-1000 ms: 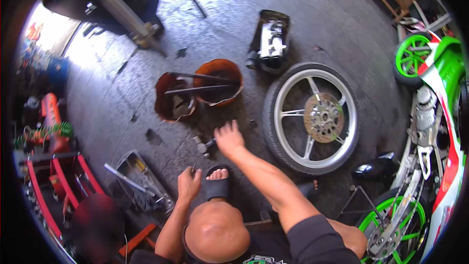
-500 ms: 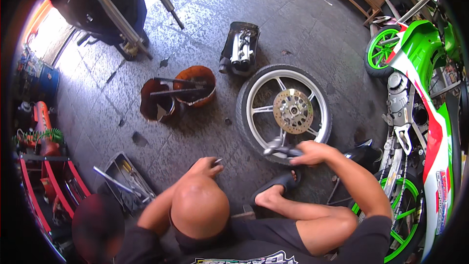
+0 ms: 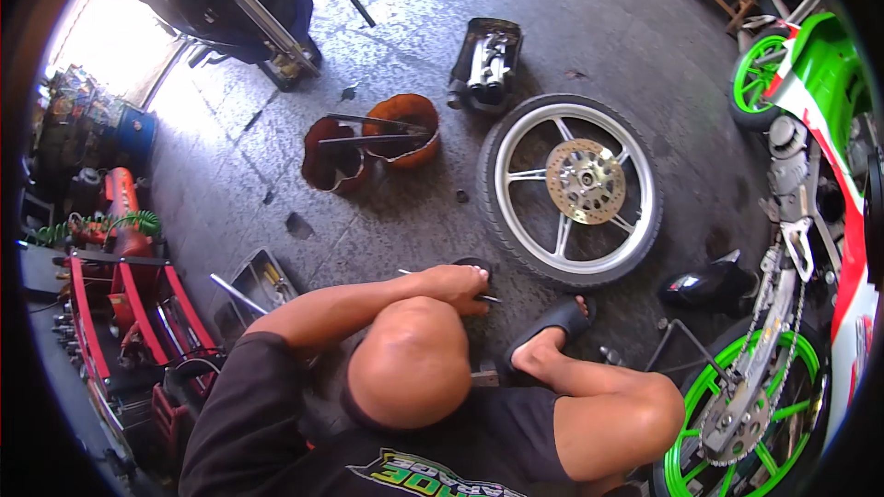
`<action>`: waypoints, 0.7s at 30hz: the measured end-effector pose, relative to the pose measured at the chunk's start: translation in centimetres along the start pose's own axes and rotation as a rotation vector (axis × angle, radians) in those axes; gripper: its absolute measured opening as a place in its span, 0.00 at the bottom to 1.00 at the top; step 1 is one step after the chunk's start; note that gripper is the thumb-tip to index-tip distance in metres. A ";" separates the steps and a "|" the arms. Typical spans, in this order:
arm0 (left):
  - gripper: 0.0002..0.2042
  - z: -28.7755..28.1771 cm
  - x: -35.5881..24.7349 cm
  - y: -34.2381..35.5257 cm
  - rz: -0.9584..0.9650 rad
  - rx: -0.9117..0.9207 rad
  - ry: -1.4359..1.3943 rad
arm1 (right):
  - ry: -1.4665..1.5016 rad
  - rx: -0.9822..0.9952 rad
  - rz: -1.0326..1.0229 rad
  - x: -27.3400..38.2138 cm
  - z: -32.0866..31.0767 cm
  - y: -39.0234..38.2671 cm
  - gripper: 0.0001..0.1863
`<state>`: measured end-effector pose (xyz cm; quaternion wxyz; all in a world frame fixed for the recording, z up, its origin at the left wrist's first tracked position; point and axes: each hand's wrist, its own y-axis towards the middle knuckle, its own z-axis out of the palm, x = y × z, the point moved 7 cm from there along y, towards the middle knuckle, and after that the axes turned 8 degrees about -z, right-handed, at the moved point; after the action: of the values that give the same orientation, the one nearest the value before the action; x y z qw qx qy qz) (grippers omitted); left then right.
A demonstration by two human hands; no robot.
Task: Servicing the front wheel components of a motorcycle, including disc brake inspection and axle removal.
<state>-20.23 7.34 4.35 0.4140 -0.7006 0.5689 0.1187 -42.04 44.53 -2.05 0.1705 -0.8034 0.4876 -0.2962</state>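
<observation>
My left hand (image 3: 451, 284) is closed in front of my raised left knee, its arm reaching across from the left. A thin metal rod (image 3: 493, 299) pokes out by its fingers; a pale thin end shows on the hand's other side, and the grip hides what lies between. Behind the fingers is a dark rounded edge that I cannot make out. My right hand is out of view. Beyond my left hand, to the right, a motorcycle wheel (image 3: 512, 179) with silver spokes lies flat, its drilled brake disc (image 3: 558, 186) facing up.
Two cut rusty containers (image 3: 401, 158) hold fork springs or rods. Behind stands a black bin (image 3: 463, 55) with silver parts. A grey tool tray (image 3: 241, 287) and red rack (image 3: 138, 258) are left. A green-wheeled motorcycle (image 3: 778, 387) and black part (image 3: 704, 285) are right.
My left hand has moved right, in front of my knee. My right hand, which held a hammer by the tyre, has left the view. The scene has shifted as my head turned.
</observation>
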 end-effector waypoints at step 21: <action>0.28 -2.2 22.9 3.1 -1.128 -0.791 -0.196 | 0.160 -0.745 -0.132 2.0 2.5 2.3 0.24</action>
<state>-16.22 -10.23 -10.22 0.1754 -0.9735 -0.0080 0.1464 -41.33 41.64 -4.63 -0.1910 -0.8143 0.5208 -0.1710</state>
